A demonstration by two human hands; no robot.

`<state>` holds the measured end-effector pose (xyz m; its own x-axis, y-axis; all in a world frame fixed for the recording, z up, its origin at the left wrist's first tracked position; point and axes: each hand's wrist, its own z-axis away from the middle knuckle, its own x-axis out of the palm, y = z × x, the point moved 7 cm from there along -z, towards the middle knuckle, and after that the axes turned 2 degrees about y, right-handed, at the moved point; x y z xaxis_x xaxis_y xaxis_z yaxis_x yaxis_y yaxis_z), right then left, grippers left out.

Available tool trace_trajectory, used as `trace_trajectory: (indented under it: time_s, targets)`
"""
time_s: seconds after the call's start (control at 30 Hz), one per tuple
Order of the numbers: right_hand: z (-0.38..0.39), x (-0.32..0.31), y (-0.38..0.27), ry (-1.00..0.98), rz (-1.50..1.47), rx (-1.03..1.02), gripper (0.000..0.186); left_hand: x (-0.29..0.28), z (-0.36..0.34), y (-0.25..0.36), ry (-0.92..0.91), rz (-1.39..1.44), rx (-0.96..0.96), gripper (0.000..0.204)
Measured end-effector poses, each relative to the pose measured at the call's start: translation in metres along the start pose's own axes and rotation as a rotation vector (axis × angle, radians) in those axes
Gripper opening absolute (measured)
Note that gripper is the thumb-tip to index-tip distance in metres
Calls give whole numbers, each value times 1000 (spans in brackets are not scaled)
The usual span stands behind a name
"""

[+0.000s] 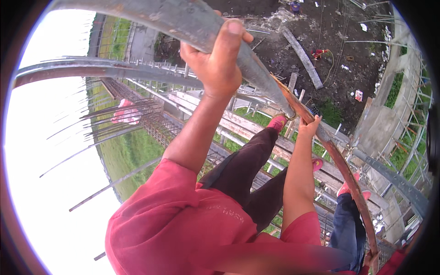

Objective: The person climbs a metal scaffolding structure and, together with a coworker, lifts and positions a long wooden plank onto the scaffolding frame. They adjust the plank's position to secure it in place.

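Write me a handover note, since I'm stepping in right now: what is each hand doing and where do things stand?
Left hand: closed around the thick grey steel pipe overhead.
Right hand: gripping the rusty brown bar just below where it meets the pipe.
Feet in pink shoes stand on the scaffold planks, high above the ground. A second person's legs are lower right.
Done or left: cannot tell from this view.

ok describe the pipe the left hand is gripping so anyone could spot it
Start at the top of the view, where a thick grey metal pipe slants down to the right. The left hand wraps around it. Unlike the thin rusty curved bar below, which the right hand holds, it is fat and grey.
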<state>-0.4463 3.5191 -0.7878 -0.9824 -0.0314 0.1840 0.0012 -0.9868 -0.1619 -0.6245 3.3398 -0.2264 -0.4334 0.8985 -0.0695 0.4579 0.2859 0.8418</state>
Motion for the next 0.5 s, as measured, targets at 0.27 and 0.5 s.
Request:
trace_trajectory:
  time_s: [0.27,0.5]
  targets:
    - [3,1,-3,-28,100,-30,47,-13,0,-2,59,79,-122,32]
    - [11,-2,-1,128,-46,-27,53,-8,2,-8,19,14,-10,32]
